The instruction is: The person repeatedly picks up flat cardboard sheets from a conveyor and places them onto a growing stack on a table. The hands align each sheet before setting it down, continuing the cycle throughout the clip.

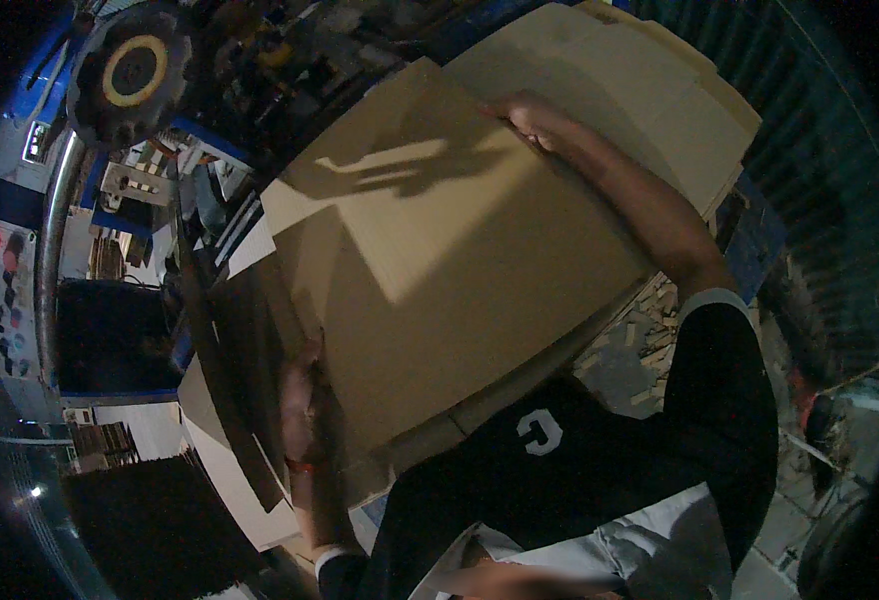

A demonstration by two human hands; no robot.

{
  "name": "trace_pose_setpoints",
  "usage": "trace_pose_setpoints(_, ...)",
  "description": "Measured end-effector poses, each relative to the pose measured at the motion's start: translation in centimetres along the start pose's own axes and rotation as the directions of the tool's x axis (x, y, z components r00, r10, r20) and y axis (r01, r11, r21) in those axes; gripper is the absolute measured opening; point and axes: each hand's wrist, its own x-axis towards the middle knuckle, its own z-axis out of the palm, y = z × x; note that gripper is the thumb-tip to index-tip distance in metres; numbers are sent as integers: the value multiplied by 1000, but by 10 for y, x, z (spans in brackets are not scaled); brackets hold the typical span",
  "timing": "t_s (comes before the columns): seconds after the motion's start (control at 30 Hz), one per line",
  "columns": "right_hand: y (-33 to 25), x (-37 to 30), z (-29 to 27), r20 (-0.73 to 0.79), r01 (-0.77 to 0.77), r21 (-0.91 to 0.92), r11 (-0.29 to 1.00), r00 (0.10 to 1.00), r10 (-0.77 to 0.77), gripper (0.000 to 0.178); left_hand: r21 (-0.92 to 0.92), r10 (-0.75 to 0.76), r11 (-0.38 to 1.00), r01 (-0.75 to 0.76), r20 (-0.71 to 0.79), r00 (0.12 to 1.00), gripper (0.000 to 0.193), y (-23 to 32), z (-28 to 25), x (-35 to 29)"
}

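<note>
A large brown cardboard sheet (pixel 480 260) lies slanted in front of me, with hard shadows and a bright patch across its far half. My right hand (pixel 532 118) is closed on its far right edge, fingers curled over the border. At the sheet's near left edge, my left hand (pixel 305 395) is in shadow. It appears closed around that edge, though its fingers are hard to make out. A dark, narrow upright board or flap (pixel 230 400) stands just left of that hand.
More flat cardboard sheets (pixel 610 80) are stacked at the back right. A machine with a dark scalloped wheel (pixel 135 75) stands at the far left, above a control panel (pixel 5 300) with lit red lights. Cardboard scraps (pixel 650 345) litter the floor at right, near a ribbed green wall (pixel 820 180).
</note>
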Motion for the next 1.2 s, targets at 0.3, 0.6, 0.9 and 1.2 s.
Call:
trace_pose_setpoints(0.3,5,-2,2,-39,385,-820,424,701,-712,38,-17,147,989,-150,-105,983,49,-2,17,-7)
trace_pose_setpoints(0.6,-36,-172,-39,84,343,-846,407,841,-535,49,828,389,522,-207,-16,921,28,-60,-16,-179)
trace_pose_setpoints(0.9,11,-249,-3,410,492,-855,165,835,-367,94,864,647,296,-407,132,751,59,-53,-46,-87)
trace_pose_setpoints(1.2,14,-204,-16,460,596,-784,174,746,-482,92,891,672,168,-422,210,710,52,-58,-38,-87)
